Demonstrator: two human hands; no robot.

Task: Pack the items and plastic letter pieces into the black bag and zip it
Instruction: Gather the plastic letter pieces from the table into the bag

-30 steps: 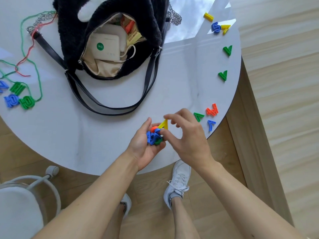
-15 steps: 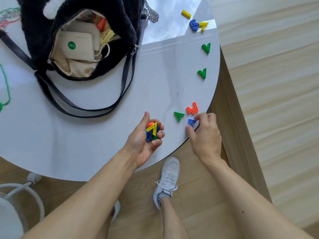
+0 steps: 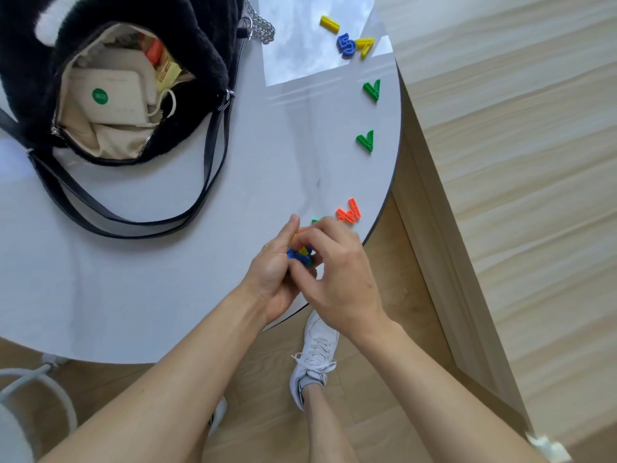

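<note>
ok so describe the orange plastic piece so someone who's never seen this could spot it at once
Take the round white table and follow its right edge down toward the person. The orange piece lies flat near that edge, just beyond the right hand. It is the only orange one loose on the tabletop. The green pieces are its neighbours.

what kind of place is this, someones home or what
Likely a room in a home: a round white table on pale wood floor, with a fuzzy black bag and toy plastic letters on it.
</note>
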